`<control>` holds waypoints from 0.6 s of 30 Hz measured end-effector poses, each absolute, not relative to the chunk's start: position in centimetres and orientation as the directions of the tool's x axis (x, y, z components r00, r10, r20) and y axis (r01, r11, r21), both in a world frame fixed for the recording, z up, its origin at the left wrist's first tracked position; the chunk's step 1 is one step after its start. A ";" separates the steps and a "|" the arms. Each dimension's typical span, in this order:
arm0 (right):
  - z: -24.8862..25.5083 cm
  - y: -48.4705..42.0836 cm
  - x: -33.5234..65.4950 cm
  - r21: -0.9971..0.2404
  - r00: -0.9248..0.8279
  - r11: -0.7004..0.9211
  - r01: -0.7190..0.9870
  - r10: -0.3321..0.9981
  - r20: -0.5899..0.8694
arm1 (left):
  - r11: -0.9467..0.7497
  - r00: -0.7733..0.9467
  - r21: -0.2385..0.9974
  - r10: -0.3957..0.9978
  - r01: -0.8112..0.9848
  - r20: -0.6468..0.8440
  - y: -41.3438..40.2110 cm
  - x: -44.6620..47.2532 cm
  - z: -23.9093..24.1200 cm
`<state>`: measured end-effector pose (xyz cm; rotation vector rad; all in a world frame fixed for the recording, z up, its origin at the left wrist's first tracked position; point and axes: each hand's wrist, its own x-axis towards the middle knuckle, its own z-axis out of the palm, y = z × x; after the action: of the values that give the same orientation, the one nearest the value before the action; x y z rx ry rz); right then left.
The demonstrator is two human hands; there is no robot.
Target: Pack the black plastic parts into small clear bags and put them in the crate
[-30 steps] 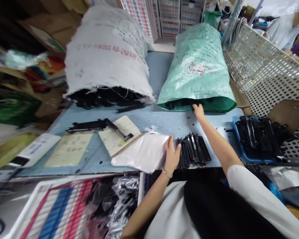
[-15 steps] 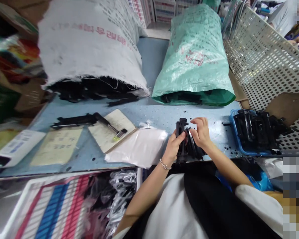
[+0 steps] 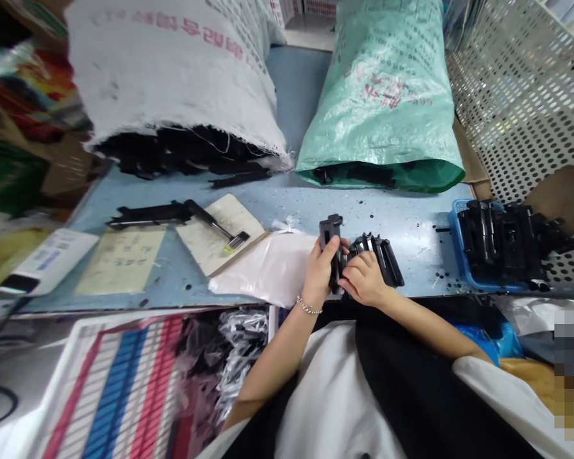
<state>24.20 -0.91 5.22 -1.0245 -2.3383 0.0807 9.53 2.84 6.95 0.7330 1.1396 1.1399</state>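
Note:
My left hand [image 3: 319, 271] is wrapped round a long black plastic part [image 3: 335, 223] with a slot near its top end, held tilted over the table's front edge. At the part's lower end my right hand [image 3: 363, 280] has its fingers curled together and pressed in against it. What lies under those fingertips is hidden. Just right of the held part, several similar black parts [image 3: 390, 261] lie side by side on the blue table [image 3: 421, 223], partly covered by my right hand.
A blue basket [image 3: 460, 245] of black parts stands right. Behind are a white sack [image 3: 172, 76] and a green sack [image 3: 382, 127], both with black parts at their mouths. Clear plastic bags [image 3: 263, 268], a notebook [image 3: 210, 245] and a black-handled tool [image 3: 215, 223] lie left.
My left hand has shifted slightly left with the black part. My right hand has moved down and in from spread fingers to a closed grip at the part's lower end. The view has shifted.

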 end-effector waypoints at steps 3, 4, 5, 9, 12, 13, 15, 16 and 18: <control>5.4 2.4 24.8 -0.316 -0.624 0.736 0.599 0.676 0.392 | 0.197 -0.179 0.975 0.961 -0.101 -0.212 1.9 8.0 5.0; 5.5 4.5 25.3 -0.351 -0.606 0.711 0.609 0.703 0.374 | 0.186 -0.204 0.982 0.961 -0.028 -0.188 1.4 7.4 4.1; 5.5 7.0 26.0 -0.392 -0.541 0.650 0.650 0.759 0.361 | 0.187 -0.195 0.982 0.965 0.037 -0.176 0.9 6.9 3.2; 5.3 17.5 29.6 -0.489 -0.050 0.173 0.855 0.966 0.254 | 0.141 -0.105 0.952 0.988 0.272 -0.116 -0.5 7.2 0.1; 5.3 22.3 32.4 -0.501 0.110 0.000 0.866 0.976 0.190 | 0.052 -0.096 0.902 0.995 0.428 -0.012 -0.5 9.1 -1.1; 5.4 23.0 33.1 -0.503 0.125 -0.022 0.864 0.977 0.172 | 0.027 -0.079 0.886 0.997 0.463 0.011 -0.3 9.5 -1.3; 5.9 23.1 34.3 -0.511 0.137 -0.049 0.858 0.981 0.136 | -0.019 -0.037 0.866 0.998 0.501 0.043 0.2 10.1 -1.1; 6.2 22.6 34.7 -0.515 0.134 -0.053 0.856 0.984 0.121 | -0.038 -0.022 0.866 0.998 0.499 0.056 0.5 10.2 -0.8; 6.5 20.0 34.5 -0.520 0.113 -0.050 0.852 0.990 0.090 | -0.061 -0.005 0.899 0.998 0.434 0.070 1.1 10.4 0.2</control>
<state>34.54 20.04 6.49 -1.9504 -1.7849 0.4077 10.43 1.14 0.21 1.5765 1.5169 1.0291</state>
